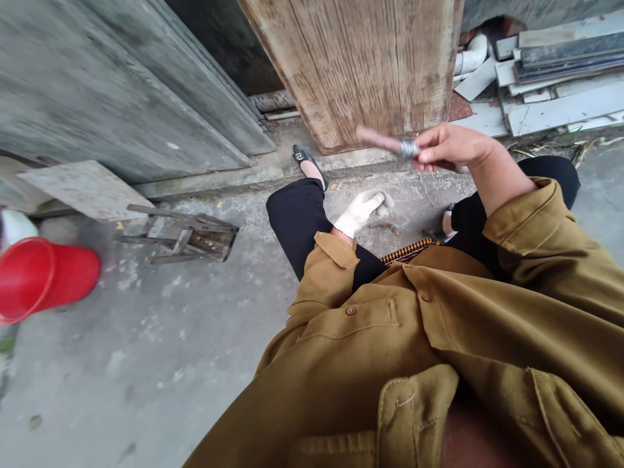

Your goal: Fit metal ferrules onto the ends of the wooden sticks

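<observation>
Blur swallows the far end of the stick (385, 141), and whether the gloved left hand (359, 212), low over the concrete floor (195, 325), grips anything, I can't tell. Out front, the right hand (451, 146) is raised, fingers pinched round that brownish stick, silvery banding beside the fingertips, wooden door (361, 71) beyond!

Soft, even daylight; edges stretched, blurry
</observation>
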The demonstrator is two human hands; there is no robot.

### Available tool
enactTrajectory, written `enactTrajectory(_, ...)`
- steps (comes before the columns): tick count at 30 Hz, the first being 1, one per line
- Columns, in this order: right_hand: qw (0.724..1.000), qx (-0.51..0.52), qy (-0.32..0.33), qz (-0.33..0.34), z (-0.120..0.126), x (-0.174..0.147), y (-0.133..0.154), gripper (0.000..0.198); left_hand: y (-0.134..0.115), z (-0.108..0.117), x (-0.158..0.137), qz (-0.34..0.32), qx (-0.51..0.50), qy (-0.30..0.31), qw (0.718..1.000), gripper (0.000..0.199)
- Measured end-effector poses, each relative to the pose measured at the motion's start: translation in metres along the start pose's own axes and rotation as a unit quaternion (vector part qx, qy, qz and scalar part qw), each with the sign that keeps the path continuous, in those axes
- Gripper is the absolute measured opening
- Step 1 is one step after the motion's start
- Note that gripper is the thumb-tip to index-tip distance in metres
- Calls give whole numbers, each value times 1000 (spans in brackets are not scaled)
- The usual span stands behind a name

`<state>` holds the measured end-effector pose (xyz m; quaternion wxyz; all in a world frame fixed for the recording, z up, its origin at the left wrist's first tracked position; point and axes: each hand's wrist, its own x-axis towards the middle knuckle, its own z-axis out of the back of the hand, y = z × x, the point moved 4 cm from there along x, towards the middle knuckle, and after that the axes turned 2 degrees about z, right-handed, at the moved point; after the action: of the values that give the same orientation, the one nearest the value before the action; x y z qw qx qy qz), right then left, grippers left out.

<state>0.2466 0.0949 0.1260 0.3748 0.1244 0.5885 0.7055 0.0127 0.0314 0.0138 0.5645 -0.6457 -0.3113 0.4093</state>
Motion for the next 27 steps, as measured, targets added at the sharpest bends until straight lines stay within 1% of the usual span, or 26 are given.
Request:
enactTrajectory(1, 997, 29, -70, 11, 8, -1, -1, 41, 1, -6, 0, 9, 2, 32, 999, 60)
enactTrajectory(2, 991, 49, -123, 10, 14, 0, -5, 38, 1, -12, -1, 20, 3, 62, 998, 62)
enactTrajectory(4, 977, 53, -204, -18, 20, 4, -14, 32, 2, -21, -3, 41, -3, 109, 993, 65)
enactTrajectory(5, 970, 28, -235, -45, 21, 8, -19, 29, 1, -24, -4, 47, -9, 126, 991, 67)
enactTrajectory(6, 964, -20, -254, -76, 21, 12, -23, 24, 0, -26, -5, 49, -16, 138, 989, 68)
enactTrajectory(7, 956, -89, -259, -108, 20, 16, -26, 20, -2, -27, -6, 49, -19, 146, 988, 69)
enactTrajectory(8, 943, -169, -249, -138, 17, 20, -28, 18, -3, -26, -7, 49, -20, 148, 988, 69)
enactTrajectory(9, 927, -250, -223, -166, 13, 24, -30, 17, -4, -25, -8, 49, -19, 145, 988, 69)
enactTrajectory(11, 894, -374, -134, -205, -1, 32, -37, 16, -6, -20, -9, 44, -21, 121, 992, 68)
enactTrajectory(12, 884, -403, -80, -223, -10, 34, -41, 14, -8, -16, -9, 34, -25, 97, 994, 66)
enactTrajectory(14, 880, -395, 54, -259, -30, 35, -52, 7, -9, -7, -8, 9, -35, 40, 999, 63)
enactTrajectory(16, 880, -346, 176, -272, -48, 33, -59, 6, -8, 2, -8, -6, -38, -6, 999, 60)
enactTrajectory(18, 880, -305, 257, -259, -60, 29, -57, 9, -5, 9, -7, -6, -35, -39, 999, 56)
enactTrajectory(21, 887, -239, 335, -209, -64, 20, -41, 18, 0, 19, -4, -14, -39, -90, 995, 50)
enactTrajectory(22, 895, -207, 348, -185, -62, 16, -33, 20, 1, 22, -4, -17, -38, -109, 993, 48)
enactTrajectory(23, 908, -173, 347, -159, -58, 13, -24, 22, 2, 23, -3, -17, -35, -126, 991, 46)
enactTrajectory(24, 930, -139, 315, -126, -52, 10, -15, 24, 3, 24, -2, -14, -30, -139, 990, 44)
enactTrajectory(25, 956, -107, 257, -89, -44, 9, -7, 25, 3, 22, -1, -9, -25, -142, 990, 42)
enactTrajectory(26, 981, -74, 173, -52, -33, 9, 0, 26, 4, 19, 0, -6, -22, -135, 991, 41)
enactTrajectory(27, 995, -40, 85, -19, -22, 8, 5, 27, 4, 14, 2, -2, -22, -118, 993, 41)
